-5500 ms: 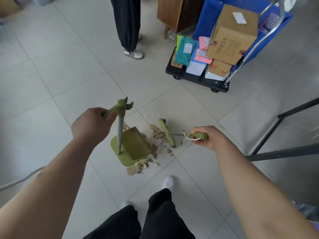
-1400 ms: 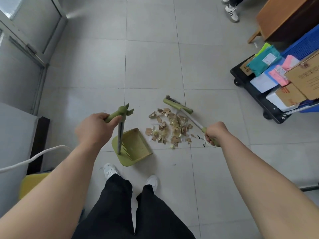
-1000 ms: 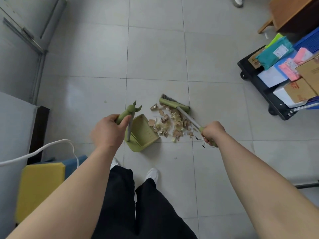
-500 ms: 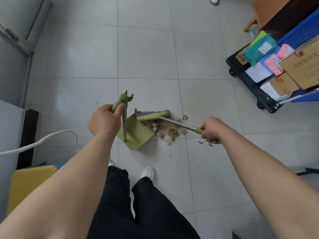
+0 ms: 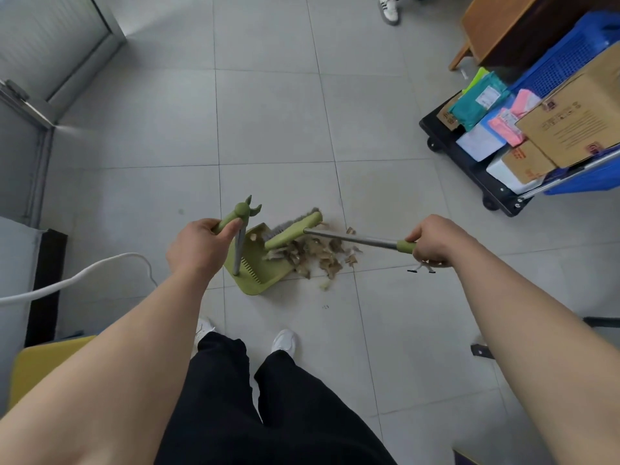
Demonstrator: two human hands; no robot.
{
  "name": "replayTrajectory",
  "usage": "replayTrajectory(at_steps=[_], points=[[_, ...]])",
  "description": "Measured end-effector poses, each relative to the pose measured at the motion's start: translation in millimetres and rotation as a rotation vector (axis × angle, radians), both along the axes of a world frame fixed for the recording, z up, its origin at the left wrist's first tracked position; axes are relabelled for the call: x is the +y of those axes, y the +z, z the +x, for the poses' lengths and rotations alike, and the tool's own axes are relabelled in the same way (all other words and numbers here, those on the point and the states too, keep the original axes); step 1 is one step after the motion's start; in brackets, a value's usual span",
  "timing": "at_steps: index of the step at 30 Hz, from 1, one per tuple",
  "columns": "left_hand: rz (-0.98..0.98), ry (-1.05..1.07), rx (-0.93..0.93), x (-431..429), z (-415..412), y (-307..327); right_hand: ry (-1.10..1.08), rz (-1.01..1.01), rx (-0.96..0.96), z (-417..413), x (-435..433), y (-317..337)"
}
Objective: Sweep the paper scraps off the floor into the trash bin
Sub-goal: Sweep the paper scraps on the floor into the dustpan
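My left hand [image 5: 198, 248] grips the green handle of an upright dustpan [image 5: 260, 271] standing on the grey tiled floor. My right hand [image 5: 434, 241] holds the green grip of a small broom [image 5: 293, 229] by its metal shaft. The broom's green head lies across the dustpan's mouth. A pile of brown paper scraps [image 5: 318, 255] sits at the pan's open edge, some on the pan, most just right of it. No trash bin is in view.
A black cart [image 5: 469, 176] with cardboard boxes, parcels and a blue crate stands at the right. A wooden cabinet [image 5: 496, 25] is behind it, another person's shoe [image 5: 389, 10] at the top. A white cable [image 5: 77, 280] and yellow seat [image 5: 40, 364] lie left.
The broom head has swept leftward from the far side of the scraps onto the dustpan's mouth, pushing the pile against and partly onto the pan. My left hand kept the pan standing.
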State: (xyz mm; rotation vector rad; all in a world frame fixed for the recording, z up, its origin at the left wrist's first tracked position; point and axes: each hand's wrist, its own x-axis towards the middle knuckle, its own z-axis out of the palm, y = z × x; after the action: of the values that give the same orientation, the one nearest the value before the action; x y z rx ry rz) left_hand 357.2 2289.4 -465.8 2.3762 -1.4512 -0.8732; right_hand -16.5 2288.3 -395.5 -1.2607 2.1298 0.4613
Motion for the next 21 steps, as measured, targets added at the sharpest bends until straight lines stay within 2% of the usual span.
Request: replayTrajectory(at_steps=[4, 8, 14, 21], points=[[0.037, -0.076, -0.011, 0.1, -4.4, 1.7, -0.189, -0.038, -0.086, -2.8, 7.2, -13.2], [0.035, -0.082, -0.001, -1.4, -14.6, -1.0, -0.290, -0.060, -0.131, 1.0, 16.5, -29.5], [0.028, -0.095, -0.020, -4.1, -20.4, -2.4, -0.254, 0.002, -0.107, 23.5, 31.1, -49.0], [0.059, -0.111, 0.043, -10.1, -26.6, 0.8, -0.194, 0.135, -0.187, 35.9, 42.8, -37.1]])
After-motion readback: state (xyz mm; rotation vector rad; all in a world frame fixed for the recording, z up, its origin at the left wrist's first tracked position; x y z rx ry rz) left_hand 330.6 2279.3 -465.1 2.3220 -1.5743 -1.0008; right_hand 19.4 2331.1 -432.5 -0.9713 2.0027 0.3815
